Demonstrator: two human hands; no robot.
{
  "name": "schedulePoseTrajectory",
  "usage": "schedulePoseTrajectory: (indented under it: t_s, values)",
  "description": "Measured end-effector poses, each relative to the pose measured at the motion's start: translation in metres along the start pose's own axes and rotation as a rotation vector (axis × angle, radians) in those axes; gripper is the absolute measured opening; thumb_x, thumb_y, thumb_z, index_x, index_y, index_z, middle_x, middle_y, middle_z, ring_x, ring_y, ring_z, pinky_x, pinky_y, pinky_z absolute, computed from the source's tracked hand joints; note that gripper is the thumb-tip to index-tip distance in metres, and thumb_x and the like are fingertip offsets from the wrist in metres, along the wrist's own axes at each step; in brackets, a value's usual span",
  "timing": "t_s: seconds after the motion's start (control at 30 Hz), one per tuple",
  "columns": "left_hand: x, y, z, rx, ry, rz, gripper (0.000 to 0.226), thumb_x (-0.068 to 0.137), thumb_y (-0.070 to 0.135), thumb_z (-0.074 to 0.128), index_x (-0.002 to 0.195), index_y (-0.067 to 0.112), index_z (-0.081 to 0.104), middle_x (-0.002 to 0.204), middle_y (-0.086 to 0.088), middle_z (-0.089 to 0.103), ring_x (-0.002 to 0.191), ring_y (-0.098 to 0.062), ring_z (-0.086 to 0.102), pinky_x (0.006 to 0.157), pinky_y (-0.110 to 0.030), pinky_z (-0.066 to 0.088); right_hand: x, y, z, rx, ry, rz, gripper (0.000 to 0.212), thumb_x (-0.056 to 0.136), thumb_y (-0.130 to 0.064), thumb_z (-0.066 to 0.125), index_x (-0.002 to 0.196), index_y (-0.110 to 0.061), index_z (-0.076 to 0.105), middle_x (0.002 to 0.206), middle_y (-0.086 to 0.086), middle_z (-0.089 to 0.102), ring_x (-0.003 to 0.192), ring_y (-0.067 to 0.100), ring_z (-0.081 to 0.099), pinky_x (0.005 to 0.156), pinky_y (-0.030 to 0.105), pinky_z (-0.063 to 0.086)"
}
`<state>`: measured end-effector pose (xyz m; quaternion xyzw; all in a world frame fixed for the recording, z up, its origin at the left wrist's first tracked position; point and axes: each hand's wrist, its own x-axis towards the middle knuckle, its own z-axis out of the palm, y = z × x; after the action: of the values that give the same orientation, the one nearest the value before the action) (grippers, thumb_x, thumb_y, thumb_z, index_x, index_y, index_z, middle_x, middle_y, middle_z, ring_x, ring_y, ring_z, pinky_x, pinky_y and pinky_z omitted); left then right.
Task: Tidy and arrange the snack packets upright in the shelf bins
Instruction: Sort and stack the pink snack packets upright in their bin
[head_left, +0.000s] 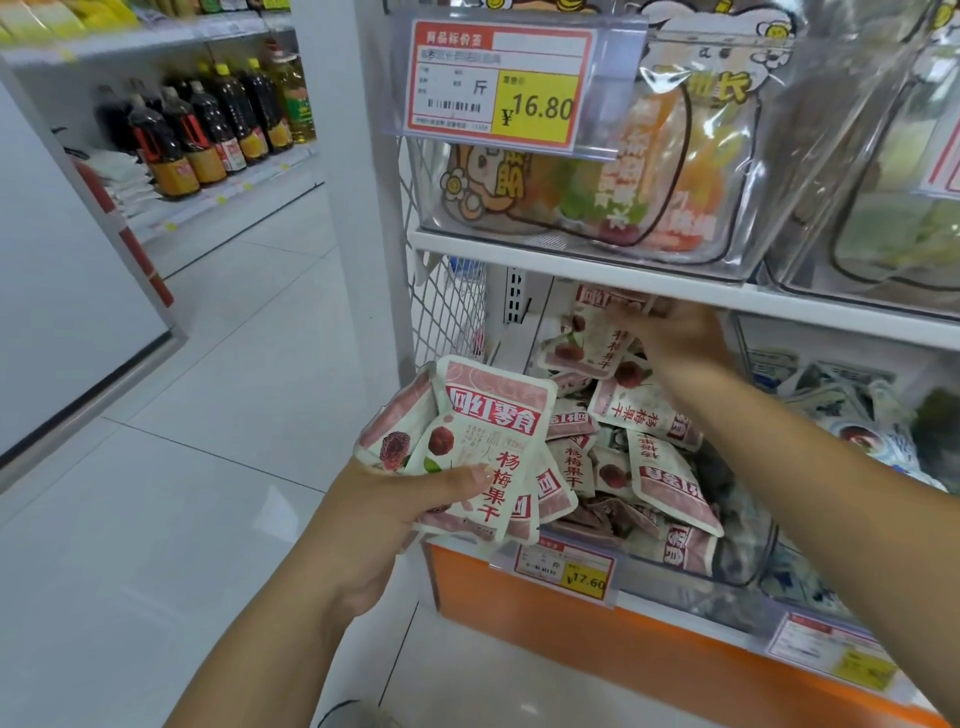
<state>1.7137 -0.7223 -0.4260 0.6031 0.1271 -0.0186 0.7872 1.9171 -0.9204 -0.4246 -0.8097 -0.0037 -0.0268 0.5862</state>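
Left hand: the left hand, nearest, at 7 o'clock of the view, palm up; its fingers and thumb are clamped round the held bundle.
Held bundle: a fanned bundle of pink-and-white foil snack packets with red lettering, upright in the left hand, just outside the bin at its 9 o'clock.
Orange base: an orange shelf front below the bin, at 5 o'clock of the held bundle.
Lower tag: a red-and-yellow price tag reading 17.60, on the front edge under the bin.
Bin: a clear plastic shelf bin on the lower shelf, right of centre.
Loose packets: matching pink-and-white packets lie jumbled in the bin, flat and tilted, several upside down.
Right hand: the right hand reaches over the loose packets to the bin's 12 o'clock end, under the shelf board; it is blurred, and I cannot tell whether its fingers are apart or clamped.
Back packet: one pink-and-white packet stands near upright at the bin's back, touching the right hand.
Neighbour bin: blue-and-white packets at 3 o'clock of the bin.
Side panel: white wire mesh at 10 o'clock of the bin.
Shelf board: a white shelf board above the bin.
Upper pouches: clear cartoon-printed pouches of coloured fruit pieces stand in a clear bin on the board.
Upper tag: a red-and-yellow price tag reading 16.80.
Far shelf: dark bottles with yellow caps at 10 o'clock of the view, across the white tiled floor.
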Motion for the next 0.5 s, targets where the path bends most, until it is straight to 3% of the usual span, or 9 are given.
schedulePoseTrajectory:
  t_s: [0.03, 0.13, 0.23, 0.33, 0.4, 0.5]
  values:
    - [0.0, 0.0, 0.0, -0.001, 0.0, 0.002, 0.044, 0.072, 0.0, 0.073, 0.113, 0.014, 0.069, 0.101, -0.009, 0.076, 0.09, -0.028, 0.074, 0.061, -0.026, 0.058, -0.001, 0.0, 0.0, -0.017, -0.02, -0.016, 0.026, 0.084, -0.032, 0.072, 0.106, -0.022, 0.064, 0.102, -0.008, 0.068, 0.086, 0.011, 0.066, 0.056, 0.016, 0.05]
    - [0.0, -0.002, 0.0, 0.004, -0.01, 0.01, 0.049, 0.069, 0.002, 0.073, 0.117, 0.012, 0.068, 0.104, -0.01, 0.075, 0.092, -0.03, 0.074, 0.069, -0.034, 0.061, -0.003, 0.001, 0.004, -0.087, -0.048, -0.052, 0.024, 0.084, -0.027, 0.072, 0.106, -0.023, 0.063, 0.101, -0.008, 0.067, 0.093, 0.017, 0.066, 0.075, 0.035, 0.058]
    - [0.001, -0.001, -0.001, 0.005, -0.002, 0.018, 0.049, 0.069, 0.003, 0.074, 0.117, 0.013, 0.068, 0.104, -0.01, 0.075, 0.092, -0.03, 0.074, 0.071, -0.036, 0.061, -0.005, -0.007, 0.0, 0.008, 0.044, -0.04, 0.028, 0.084, -0.035, 0.072, 0.106, -0.021, 0.063, 0.101, -0.009, 0.066, 0.09, 0.014, 0.063, 0.066, 0.022, 0.048]
    - [0.002, -0.002, -0.001, 0.006, 0.002, 0.008, 0.042, 0.075, -0.001, 0.072, 0.114, 0.014, 0.069, 0.103, -0.01, 0.076, 0.091, -0.03, 0.074, 0.07, -0.034, 0.061, -0.008, -0.014, -0.011, -0.038, 0.042, -0.138, 0.029, 0.086, -0.037, 0.069, 0.107, -0.018, 0.061, 0.096, -0.012, 0.062, 0.084, 0.007, 0.059, 0.068, 0.013, 0.044]
    - [0.002, -0.002, 0.0, 0.006, 0.003, -0.001, 0.04, 0.076, -0.002, 0.071, 0.112, 0.015, 0.07, 0.102, -0.009, 0.076, 0.09, -0.028, 0.074, 0.067, -0.033, 0.061, -0.012, -0.01, -0.015, -0.183, -0.08, -0.159, 0.022, 0.085, -0.034, 0.07, 0.097, -0.018, 0.059, 0.09, -0.013, 0.062, 0.076, 0.003, 0.061, 0.065, 0.012, 0.051]
    - [0.002, -0.001, 0.002, 0.006, -0.001, -0.004, 0.04, 0.077, -0.002, 0.071, 0.113, 0.015, 0.07, 0.102, -0.009, 0.076, 0.091, -0.028, 0.074, 0.065, -0.03, 0.06, -0.017, 0.003, -0.012, -0.521, -0.354, -0.203, 0.024, 0.084, -0.018, 0.071, 0.094, -0.024, 0.05, 0.089, -0.01, 0.069, 0.071, 0.007, 0.069, 0.072, 0.036, 0.059]
